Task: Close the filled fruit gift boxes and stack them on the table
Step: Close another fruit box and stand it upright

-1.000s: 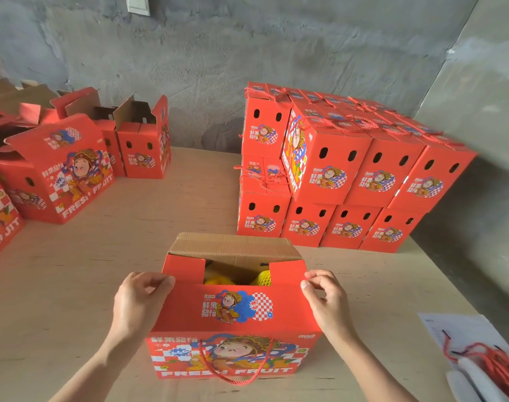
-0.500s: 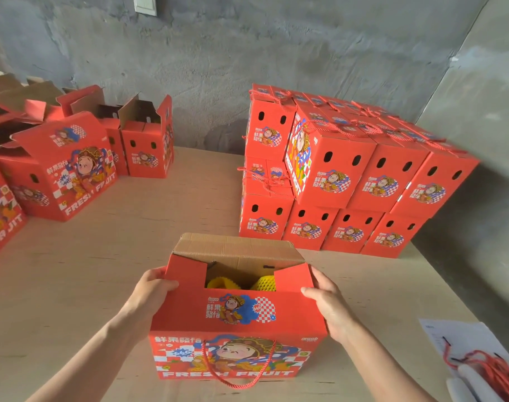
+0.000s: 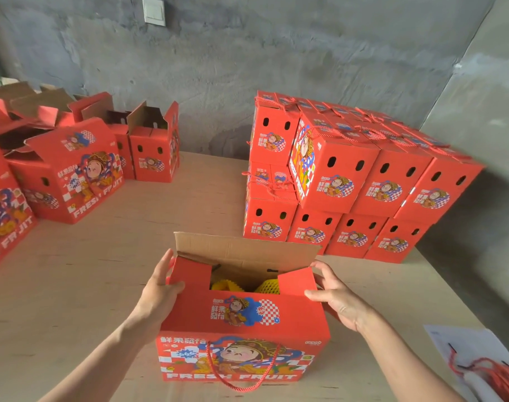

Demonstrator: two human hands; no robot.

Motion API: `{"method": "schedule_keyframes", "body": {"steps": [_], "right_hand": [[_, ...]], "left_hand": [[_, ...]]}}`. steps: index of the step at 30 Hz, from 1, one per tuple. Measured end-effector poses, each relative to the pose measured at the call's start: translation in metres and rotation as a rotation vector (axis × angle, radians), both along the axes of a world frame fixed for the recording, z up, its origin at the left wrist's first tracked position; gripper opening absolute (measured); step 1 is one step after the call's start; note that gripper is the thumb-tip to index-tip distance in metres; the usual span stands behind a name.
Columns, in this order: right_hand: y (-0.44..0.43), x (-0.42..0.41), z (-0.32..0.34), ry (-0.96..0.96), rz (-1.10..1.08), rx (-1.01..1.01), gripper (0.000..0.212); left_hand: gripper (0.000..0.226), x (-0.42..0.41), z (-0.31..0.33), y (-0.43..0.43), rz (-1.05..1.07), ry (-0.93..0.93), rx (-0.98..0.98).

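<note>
Left grip (image 3: 160, 288) is laid against the left end of the open gift box (image 3: 244, 323), fingers straight and together up the side, thumb resting on the front panel; nothing is clenched. Right grip (image 3: 334, 297) is spread at the right end, fingers apart and relaxed, thumb tip touching the front right corner, upper fingers just beside the side flap.

- Box position: set upright at the middle of the counter's (image 3: 117, 256) near edge, printed front toward the camera.
- Rear flap (image 3: 247, 250) is raised, its brown inside showing; front flap is upright and notched. The top is not closed.
- Yellow netted fruit (image 3: 227, 285) is seen inside through the notch.
- Red rope handle (image 3: 241, 381) hangs down the front face, past the bottom edge.

Surroundings:
- Stack of closed boxes (image 3: 349, 184) is built in two tiers at the far right of the counter, its right side reaching the right edge. A step is left at its near-left corner, where a lower box's top is exposed.
- Open boxes (image 3: 73, 175) are grouped along the left edge and far left corner, flaps up.
- White sheet (image 3: 465, 340) lies at the near right corner, with red cords (image 3: 491, 372) on it.

Room: a strip of bare board separates the held box from the stack; a wider bare stretch lies between it and the left group.
</note>
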State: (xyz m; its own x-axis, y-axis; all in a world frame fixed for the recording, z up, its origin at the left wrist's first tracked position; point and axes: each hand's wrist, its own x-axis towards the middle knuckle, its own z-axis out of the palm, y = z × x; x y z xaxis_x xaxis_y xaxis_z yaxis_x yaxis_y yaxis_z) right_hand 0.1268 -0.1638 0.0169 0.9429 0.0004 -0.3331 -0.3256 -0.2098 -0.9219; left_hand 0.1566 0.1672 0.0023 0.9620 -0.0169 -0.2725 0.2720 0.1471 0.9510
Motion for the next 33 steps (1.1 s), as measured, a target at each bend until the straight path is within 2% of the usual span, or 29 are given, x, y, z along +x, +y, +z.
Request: {"method": "schedule_keyframes", "body": {"steps": [4, 9, 13, 16, 18, 20, 21, 22, 24, 26, 28, 30, 33], "right_hand": [[-0.002, -0.003, -0.002, -0.025, 0.010, 0.012, 0.054], [-0.002, -0.007, -0.004, -0.164, 0.047, -0.069, 0.047], [0.001, -0.013, -0.002, -0.305, 0.075, -0.202, 0.044], [-0.001, -0.014, 0.004, -0.257, 0.221, -0.302, 0.065], [-0.003, -0.012, 0.012, -0.212, 0.275, -0.312, 0.074], [-0.006, -0.008, 0.014, -0.227, 0.275, -0.348, 0.047], [-0.008, -0.006, 0.012, -0.250, 0.271, -0.397, 0.035], [-0.009, -0.005, 0.009, -0.271, 0.275, -0.448, 0.033], [-0.010, -0.007, 0.002, -0.294, 0.293, -0.518, 0.035], [-0.011, -0.010, 0.000, -0.307, 0.329, -0.548, 0.038], [-0.016, -0.009, 0.003, -0.284, 0.375, -0.558, 0.043], [-0.020, -0.007, 0.009, -0.218, 0.408, -0.520, 0.051], [-0.024, -0.001, 0.023, -0.113, 0.465, -0.463, 0.061]], "left_hand": [[0.070, -0.001, -0.010, 0.003, 0.021, -0.212, 0.087], [0.076, -0.006, -0.008, 0.003, 0.028, -0.343, 0.202], [0.057, -0.005, -0.005, 0.001, 0.070, -0.488, 0.491], [0.042, -0.007, -0.003, 0.000, 0.047, -0.452, 0.524], [0.055, -0.009, -0.001, 0.000, -0.012, -0.393, 0.494], [0.072, -0.010, -0.001, 0.001, -0.058, -0.399, 0.547], [0.079, -0.009, 0.000, 0.004, -0.089, -0.413, 0.658], [0.086, -0.006, 0.001, 0.007, -0.132, -0.424, 0.834], [0.093, 0.007, 0.008, 0.012, -0.245, -0.430, 1.204], [0.096, 0.022, 0.017, 0.010, -0.402, -0.446, 1.399], [0.101, 0.036, 0.025, 0.002, -0.589, -0.492, 1.426], [0.101, 0.045, 0.032, -0.003, -0.735, -0.491, 1.350], [0.111, 0.055, 0.034, -0.002, -0.809, -0.508, 1.317]]}}
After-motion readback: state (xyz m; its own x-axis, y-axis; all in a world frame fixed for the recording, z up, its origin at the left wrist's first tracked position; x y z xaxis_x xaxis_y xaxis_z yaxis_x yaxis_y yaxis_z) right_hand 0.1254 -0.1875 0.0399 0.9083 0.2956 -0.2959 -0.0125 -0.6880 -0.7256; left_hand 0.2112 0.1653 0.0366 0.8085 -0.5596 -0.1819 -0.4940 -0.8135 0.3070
